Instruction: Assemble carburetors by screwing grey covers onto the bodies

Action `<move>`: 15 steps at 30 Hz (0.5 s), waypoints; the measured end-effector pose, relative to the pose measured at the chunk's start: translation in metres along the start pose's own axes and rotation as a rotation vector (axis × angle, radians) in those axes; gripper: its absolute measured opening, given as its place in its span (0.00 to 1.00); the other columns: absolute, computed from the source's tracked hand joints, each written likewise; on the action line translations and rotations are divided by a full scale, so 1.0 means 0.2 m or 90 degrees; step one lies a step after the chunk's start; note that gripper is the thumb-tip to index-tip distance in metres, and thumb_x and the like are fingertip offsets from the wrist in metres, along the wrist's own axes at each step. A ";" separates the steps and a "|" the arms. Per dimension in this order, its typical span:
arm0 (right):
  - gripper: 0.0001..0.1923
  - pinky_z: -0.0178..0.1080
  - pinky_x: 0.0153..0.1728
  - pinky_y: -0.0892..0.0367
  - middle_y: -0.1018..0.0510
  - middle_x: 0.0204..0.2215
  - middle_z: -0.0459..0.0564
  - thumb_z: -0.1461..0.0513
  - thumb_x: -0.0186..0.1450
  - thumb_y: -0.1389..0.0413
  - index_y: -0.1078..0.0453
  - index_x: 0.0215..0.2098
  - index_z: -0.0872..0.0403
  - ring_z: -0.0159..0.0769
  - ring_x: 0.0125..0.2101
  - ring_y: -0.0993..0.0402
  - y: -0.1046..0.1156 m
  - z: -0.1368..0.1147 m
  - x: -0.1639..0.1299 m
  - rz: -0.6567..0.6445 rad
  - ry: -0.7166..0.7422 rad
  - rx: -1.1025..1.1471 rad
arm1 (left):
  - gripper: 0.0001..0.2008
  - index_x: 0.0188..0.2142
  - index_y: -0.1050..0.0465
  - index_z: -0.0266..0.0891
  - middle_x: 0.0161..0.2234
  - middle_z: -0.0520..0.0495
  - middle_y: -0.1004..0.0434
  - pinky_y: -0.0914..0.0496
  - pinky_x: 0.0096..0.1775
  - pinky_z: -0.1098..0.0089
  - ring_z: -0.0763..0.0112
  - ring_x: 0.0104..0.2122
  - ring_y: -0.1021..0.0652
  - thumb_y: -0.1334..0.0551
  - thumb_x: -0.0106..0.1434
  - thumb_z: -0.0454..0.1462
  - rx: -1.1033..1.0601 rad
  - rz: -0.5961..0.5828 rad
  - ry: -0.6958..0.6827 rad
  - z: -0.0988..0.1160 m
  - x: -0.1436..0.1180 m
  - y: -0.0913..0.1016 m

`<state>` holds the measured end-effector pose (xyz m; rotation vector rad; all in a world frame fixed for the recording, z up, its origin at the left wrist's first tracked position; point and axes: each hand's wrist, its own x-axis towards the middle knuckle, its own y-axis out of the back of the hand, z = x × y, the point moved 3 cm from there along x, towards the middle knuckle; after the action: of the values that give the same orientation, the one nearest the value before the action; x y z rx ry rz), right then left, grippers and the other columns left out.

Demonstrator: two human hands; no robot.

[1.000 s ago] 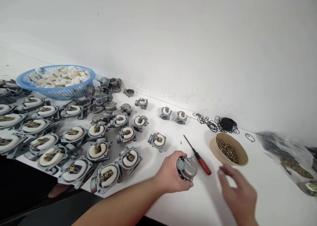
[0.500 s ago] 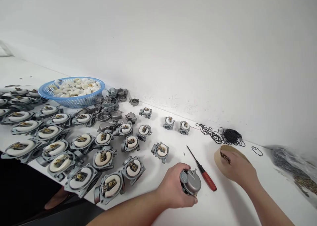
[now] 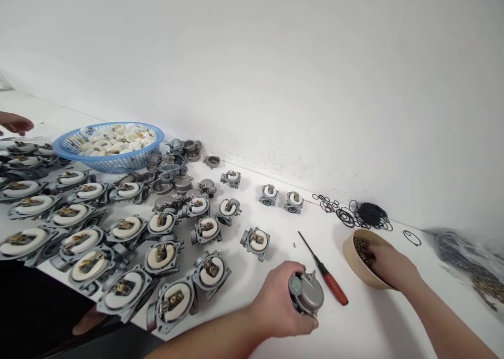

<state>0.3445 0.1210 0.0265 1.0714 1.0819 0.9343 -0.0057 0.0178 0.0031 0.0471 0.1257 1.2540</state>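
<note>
Tan bowl (image 3: 356,262): right hand (image 3: 389,267) now dipped inside | left hand (image 3: 281,304) still holds carburetor (image 3: 307,293)

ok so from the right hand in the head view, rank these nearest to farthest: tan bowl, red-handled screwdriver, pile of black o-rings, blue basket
1. tan bowl: the right hand reaches into it, at the table's right.
2. red-handled screwdriver: lying just left of the bowl.
3. pile of black o-rings: behind the bowl, by the wall.
4. blue basket: far left, beyond the rows of carburetor bodies.

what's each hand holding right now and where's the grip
Left hand grips the grey carburetor around its left side. Right hand is inside the bowl; its hold cannot be told.
</note>
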 end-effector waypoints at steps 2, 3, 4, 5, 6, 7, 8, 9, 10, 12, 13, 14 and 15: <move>0.10 0.42 0.28 0.35 0.21 0.32 0.55 0.65 0.53 0.46 0.25 0.31 0.51 0.48 0.31 0.25 -0.01 -0.04 0.00 -0.007 0.001 -0.010 | 0.39 0.49 0.32 0.39 0.43 0.45 0.24 0.27 0.44 0.60 0.57 0.39 0.22 0.26 0.33 0.37 -0.001 0.000 -0.006 -0.01 0.00 0.00; 0.09 0.42 0.29 0.35 0.21 0.32 0.55 0.66 0.54 0.46 0.25 0.31 0.52 0.47 0.31 0.25 0.00 -0.06 -0.01 -0.012 0.002 -0.013 | 0.39 0.49 0.32 0.39 0.43 0.45 0.24 0.27 0.44 0.60 0.57 0.39 0.22 0.26 0.33 0.37 -0.004 -0.002 -0.011 -0.01 0.00 0.00; 0.09 0.43 0.30 0.35 0.21 0.33 0.55 0.66 0.56 0.46 0.25 0.33 0.52 0.47 0.31 0.25 0.00 -0.07 -0.01 -0.018 0.004 -0.014 | 0.39 0.49 0.32 0.39 0.43 0.45 0.24 0.26 0.44 0.60 0.57 0.39 0.22 0.26 0.33 0.37 -0.007 -0.005 -0.019 -0.01 0.00 0.00; 0.10 0.43 0.31 0.34 0.21 0.34 0.56 0.66 0.57 0.46 0.24 0.35 0.53 0.46 0.32 0.25 0.01 -0.08 -0.01 -0.022 0.006 -0.015 | 0.39 0.49 0.32 0.39 0.43 0.45 0.24 0.26 0.45 0.60 0.57 0.39 0.22 0.26 0.33 0.37 -0.007 -0.008 -0.024 -0.01 0.00 0.00; 0.10 0.43 0.33 0.33 0.21 0.36 0.56 0.66 0.59 0.46 0.25 0.36 0.53 0.46 0.34 0.25 0.03 -0.09 -0.02 -0.025 0.010 -0.017 | 0.39 0.49 0.31 0.38 0.43 0.45 0.24 0.26 0.45 0.60 0.56 0.40 0.22 0.26 0.34 0.37 -0.007 -0.010 -0.028 0.00 0.00 0.01; 0.10 0.44 0.35 0.32 0.22 0.38 0.56 0.66 0.61 0.46 0.25 0.39 0.54 0.45 0.36 0.25 0.04 -0.09 -0.03 -0.026 0.014 -0.019 | 0.39 0.49 0.31 0.38 0.43 0.44 0.24 0.27 0.46 0.59 0.56 0.41 0.22 0.26 0.34 0.37 -0.003 -0.011 -0.031 0.01 0.00 0.01; 0.09 0.44 0.38 0.32 0.22 0.39 0.56 0.65 0.62 0.45 0.26 0.40 0.55 0.45 0.38 0.25 0.05 -0.09 -0.03 -0.028 0.019 -0.023 | 0.38 0.49 0.32 0.38 0.44 0.44 0.23 0.27 0.47 0.59 0.55 0.41 0.22 0.27 0.35 0.36 0.002 -0.010 -0.035 0.02 0.00 0.01; 0.08 0.44 0.40 0.31 0.23 0.40 0.55 0.65 0.64 0.45 0.26 0.41 0.56 0.43 0.40 0.26 0.06 -0.10 -0.03 -0.030 0.025 -0.027 | 0.37 0.49 0.32 0.38 0.44 0.44 0.23 0.27 0.47 0.59 0.55 0.42 0.22 0.27 0.36 0.36 0.006 -0.010 -0.037 0.03 0.00 0.01; 0.08 0.44 0.42 0.30 0.23 0.41 0.54 0.63 0.66 0.44 0.27 0.42 0.57 0.41 0.41 0.26 0.07 -0.10 -0.03 -0.038 0.027 -0.030 | 0.36 0.50 0.32 0.37 0.44 0.43 0.23 0.27 0.48 0.59 0.55 0.42 0.22 0.28 0.38 0.36 0.010 -0.009 -0.040 0.04 0.00 0.02; 0.12 0.45 0.45 0.29 0.25 0.44 0.52 0.57 0.69 0.43 0.30 0.47 0.57 0.38 0.43 0.27 0.07 -0.09 -0.03 -0.051 0.021 -0.030 | 0.35 0.50 0.33 0.37 0.44 0.44 0.23 0.27 0.47 0.59 0.56 0.42 0.21 0.29 0.39 0.35 0.011 -0.014 -0.043 0.05 0.00 0.02; 0.14 0.46 0.45 0.28 0.26 0.45 0.52 0.56 0.69 0.44 0.30 0.49 0.57 0.38 0.43 0.27 0.07 -0.08 -0.03 -0.056 0.013 -0.026 | 0.35 0.50 0.33 0.38 0.44 0.44 0.23 0.27 0.47 0.60 0.56 0.42 0.21 0.29 0.40 0.34 0.011 -0.017 -0.044 0.05 0.00 0.02; 0.16 0.46 0.45 0.28 0.26 0.46 0.52 0.55 0.70 0.44 0.31 0.50 0.56 0.38 0.44 0.27 0.07 -0.08 -0.03 -0.057 0.004 -0.021 | 0.34 0.50 0.33 0.38 0.44 0.44 0.23 0.27 0.46 0.60 0.57 0.42 0.21 0.29 0.40 0.34 0.009 -0.021 -0.043 0.05 0.00 0.02; 0.16 0.46 0.45 0.28 0.27 0.47 0.53 0.55 0.70 0.44 0.32 0.52 0.56 0.38 0.44 0.27 0.06 -0.07 -0.03 -0.057 -0.006 -0.013 | 0.34 0.50 0.33 0.38 0.44 0.44 0.24 0.27 0.46 0.61 0.57 0.42 0.21 0.29 0.41 0.34 0.009 -0.024 -0.044 0.05 0.00 0.02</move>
<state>0.3286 0.1209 0.0384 1.0016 1.1018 0.8664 -0.0074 0.0197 0.0132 0.0994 0.0756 1.2127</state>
